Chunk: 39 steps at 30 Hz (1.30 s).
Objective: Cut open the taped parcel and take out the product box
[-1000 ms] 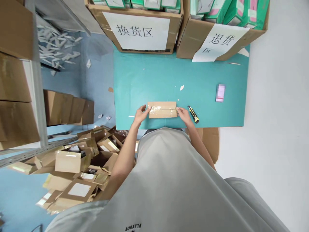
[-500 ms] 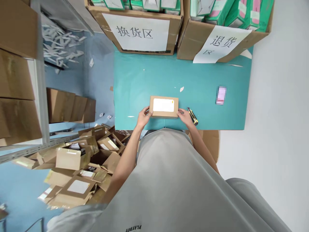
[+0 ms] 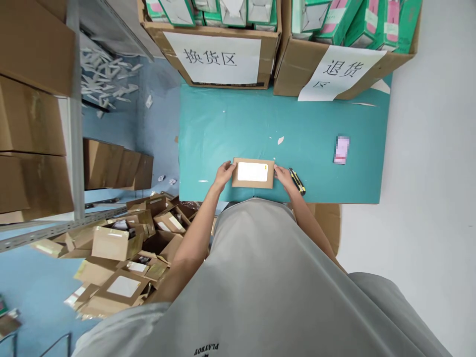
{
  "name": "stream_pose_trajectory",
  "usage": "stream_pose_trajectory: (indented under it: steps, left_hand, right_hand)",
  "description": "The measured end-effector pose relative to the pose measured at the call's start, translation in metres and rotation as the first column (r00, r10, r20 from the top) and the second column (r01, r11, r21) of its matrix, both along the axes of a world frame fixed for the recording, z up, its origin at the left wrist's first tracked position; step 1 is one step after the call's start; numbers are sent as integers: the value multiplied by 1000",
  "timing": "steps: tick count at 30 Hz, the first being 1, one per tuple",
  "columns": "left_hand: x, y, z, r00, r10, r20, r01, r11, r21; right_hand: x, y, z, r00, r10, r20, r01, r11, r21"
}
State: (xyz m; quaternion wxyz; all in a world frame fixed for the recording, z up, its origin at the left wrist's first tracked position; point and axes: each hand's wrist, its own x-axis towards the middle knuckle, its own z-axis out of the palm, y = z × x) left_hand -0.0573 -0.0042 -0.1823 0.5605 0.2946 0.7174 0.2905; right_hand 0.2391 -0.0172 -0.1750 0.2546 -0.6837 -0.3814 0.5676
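Warehouse-type returns station. 2 big cartons (image 3: 292,72) bear Chinese signs (image 3: 215,58): "exchange area" and "returns area". Teal worktable (image 3: 230,124) with labelled parcel (image 3: 253,173), box cutter (image 3: 297,181). Metal rack (image 3: 76,124) stacked with brown boxes (image 3: 33,114); heap of opened cartons (image 3: 113,243), blue floor (image 3: 33,287).

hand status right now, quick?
Left hand: holding the cardboard box by its left end.
Right hand: holding the same box by its right end.
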Motion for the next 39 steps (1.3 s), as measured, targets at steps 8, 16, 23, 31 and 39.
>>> stream_pose_trajectory:
  steps: [8,16,23,31,39]
  left_hand:
    - [8,-6,27,999,-8,-35,13,991,133]
    - [10,-39,39,997,-63,-44,68,987,145]
    - [16,-29,34,989,-84,-119,101,985,143]
    - [16,-29,36,987,-83,-141,105,982,156]
    - [16,-31,32,976,-120,-179,155,969,195]
  right_hand:
    - [1,-5,29,985,-97,-141,104,994,40]
    - [14,-38,29,997,-4,79,-9,986,166]
    - [16,-27,10,982,66,174,-96,981,167]
    - [75,-40,-3,693,156,703,-216,976,-4]
    - [101,-53,-13,587,342,734,-230,940,-254]
